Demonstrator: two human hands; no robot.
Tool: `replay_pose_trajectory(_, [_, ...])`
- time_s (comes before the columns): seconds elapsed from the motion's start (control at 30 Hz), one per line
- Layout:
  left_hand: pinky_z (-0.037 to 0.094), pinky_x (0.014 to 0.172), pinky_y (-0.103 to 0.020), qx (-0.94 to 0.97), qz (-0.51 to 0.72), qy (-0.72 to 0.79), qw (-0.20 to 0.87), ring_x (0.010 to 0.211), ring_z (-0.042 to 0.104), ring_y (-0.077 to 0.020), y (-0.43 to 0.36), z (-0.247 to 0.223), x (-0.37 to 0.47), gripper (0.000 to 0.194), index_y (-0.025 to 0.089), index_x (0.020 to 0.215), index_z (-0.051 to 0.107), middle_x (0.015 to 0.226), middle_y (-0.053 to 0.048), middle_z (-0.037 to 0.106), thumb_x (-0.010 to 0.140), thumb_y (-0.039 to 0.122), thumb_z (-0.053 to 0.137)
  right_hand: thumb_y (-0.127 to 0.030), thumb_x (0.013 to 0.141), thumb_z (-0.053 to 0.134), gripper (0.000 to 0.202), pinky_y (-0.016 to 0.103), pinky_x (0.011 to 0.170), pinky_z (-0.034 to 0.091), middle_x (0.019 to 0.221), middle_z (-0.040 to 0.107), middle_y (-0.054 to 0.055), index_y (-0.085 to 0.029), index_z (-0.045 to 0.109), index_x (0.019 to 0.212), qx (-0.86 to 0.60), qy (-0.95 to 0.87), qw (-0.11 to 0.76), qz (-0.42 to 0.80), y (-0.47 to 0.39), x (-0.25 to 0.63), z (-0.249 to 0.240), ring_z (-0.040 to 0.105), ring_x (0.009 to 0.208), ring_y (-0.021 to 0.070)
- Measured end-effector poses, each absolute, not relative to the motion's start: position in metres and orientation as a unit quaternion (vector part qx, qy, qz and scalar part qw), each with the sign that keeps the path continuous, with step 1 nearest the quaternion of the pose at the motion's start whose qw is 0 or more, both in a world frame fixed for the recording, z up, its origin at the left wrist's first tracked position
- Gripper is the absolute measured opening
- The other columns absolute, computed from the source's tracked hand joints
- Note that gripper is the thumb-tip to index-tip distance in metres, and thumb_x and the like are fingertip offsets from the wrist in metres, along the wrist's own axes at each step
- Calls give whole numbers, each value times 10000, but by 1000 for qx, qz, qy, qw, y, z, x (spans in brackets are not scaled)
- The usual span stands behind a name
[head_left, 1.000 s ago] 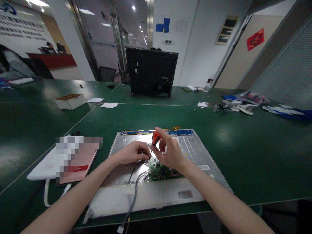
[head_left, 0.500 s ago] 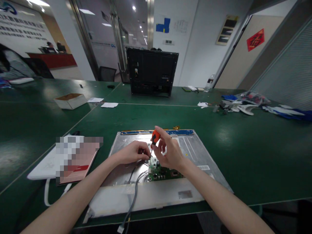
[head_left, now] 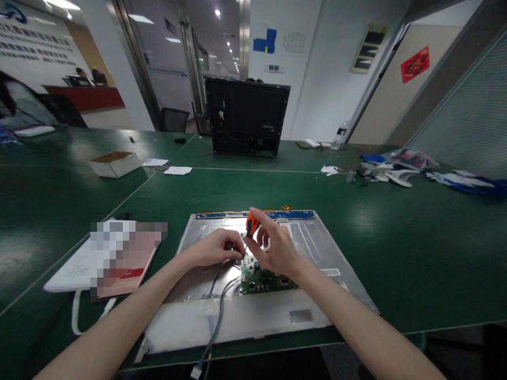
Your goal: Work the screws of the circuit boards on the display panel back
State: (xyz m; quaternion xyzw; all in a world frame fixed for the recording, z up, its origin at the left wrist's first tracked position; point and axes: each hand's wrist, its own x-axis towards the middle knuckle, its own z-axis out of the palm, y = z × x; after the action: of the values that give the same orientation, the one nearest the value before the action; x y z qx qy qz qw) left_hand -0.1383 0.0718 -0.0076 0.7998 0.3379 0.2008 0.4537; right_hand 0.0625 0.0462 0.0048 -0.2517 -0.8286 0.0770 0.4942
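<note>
Orange and black, the screwdriver [head_left: 252, 225] stands near upright, slightly tilted, above the upper left corner of the green circuit board [head_left: 263, 282]. The right hand [head_left: 280, 247] grasps its handle between thumb and index finger; the index fingertip lies at the handle's top end. The left hand [head_left: 218, 247] is positioned beside the shaft, fingers curled and fingertips gathered at the same corner; whether they pinch a part cannot be determined. The board lies on a silver metal panel [head_left: 309, 248]. Grey cables [head_left: 220, 322] run from the board's left side over the panel's near edge to a white connector [head_left: 196, 372]. A blue strip [head_left: 303, 215] lines the far edge. The panel rests on a green table [head_left: 396, 253]. Left of it: a pink flat item [head_left: 144, 264]. Beyond: a black housing [head_left: 249, 116], upright.
</note>
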Motion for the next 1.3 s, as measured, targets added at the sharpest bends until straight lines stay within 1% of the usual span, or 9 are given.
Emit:
replay_pose_trajectory(0.07, [435, 643, -254, 801, 199, 334, 455, 687, 563, -150, 72, -8, -138, 59, 150, 785, 679, 744, -13, 641, 750, 198, 673, -143, 857, 539, 687, 234, 443, 424, 968, 653, 39, -268, 235, 1461, -256, -828, 491, 87, 45, 63, 5, 533, 538, 89])
replay_pose_trajectory(0.17, [436, 652, -255, 804, 198, 335, 450, 699, 566, -152, 73, -9, -138, 47, 151, 781, 680, 749, -14, 645, 743, 178, 671, -131, 846, 536, 685, 235, 440, 415, 944, 663, 30, -263, 254, 1456, -259, -825, 495, 81, 44, 62, 7, 525, 519, 86])
replay_pose_trajectory(0.33, [439, 660, -257, 807, 204, 331, 445, 699, 564, -149, 73, -8, -139, 34, 158, 764, 681, 751, -11, 649, 745, 185, 677, -175, 859, 573, 662, 221, 409, 365, 847, 637, -12, -278, 264, 1435, -250, -820, 513, 46, 44, 61, 10, 453, 460, 68])
replay_pose_trajectory(0.47, [435, 648, -254, 806, 206, 333, 444, 683, 560, -146, 73, -7, -139, 48, 157, 729, 670, 730, -6, 632, 748, 201, 679, -219, 869, 589, 645, 222, 401, 358, 816, 615, -28, -288, 273, 1427, -244, -820, 516, 41, 45, 61, 10, 439, 449, 69])
replay_pose_trajectory(0.67, [439, 655, -259, 802, 188, 337, 457, 696, 554, -150, 72, -7, -138, 93, 148, 776, 671, 760, -17, 632, 763, 240, 675, -156, 859, 537, 703, 238, 423, 414, 849, 622, 6, -263, 210, 1473, -252, -825, 498, 87, 44, 63, 7, 535, 533, 105])
replay_pose_trajectory(0.77, [437, 653, -255, 802, 187, 339, 455, 693, 547, -149, 72, -8, -138, 86, 147, 777, 668, 750, -13, 626, 758, 230, 672, -140, 860, 518, 712, 240, 423, 416, 860, 630, 13, -255, 195, 1484, -257, -826, 494, 93, 44, 62, 6, 542, 534, 105])
replay_pose_trajectory(1.0, [437, 647, -257, 804, 199, 340, 446, 688, 560, -151, 72, -9, -139, 53, 151, 772, 676, 740, -14, 632, 750, 198, 667, -219, 869, 594, 649, 222, 409, 372, 662, 523, -75, -276, 272, 1430, -266, -814, 513, 67, 47, 61, 5, 477, 448, 84])
replay_pose_trajectory(1.1, [427, 619, -245, 799, 199, 349, 447, 651, 545, -139, 71, -7, -138, 54, 155, 749, 667, 701, 0, 616, 744, 209, 673, -237, 881, 589, 630, 220, 410, 371, 706, 559, -60, -283, 272, 1423, -262, -818, 508, 64, 46, 62, 6, 484, 459, 79])
replay_pose_trajectory(1.3, [427, 634, -254, 804, 183, 342, 451, 685, 545, -146, 70, -4, -137, 69, 150, 766, 669, 740, -13, 624, 750, 217, 667, -149, 859, 519, 711, 250, 431, 415, 878, 629, 20, -252, 177, 1473, -265, -828, 486, 87, 43, 62, 8, 551, 532, 103])
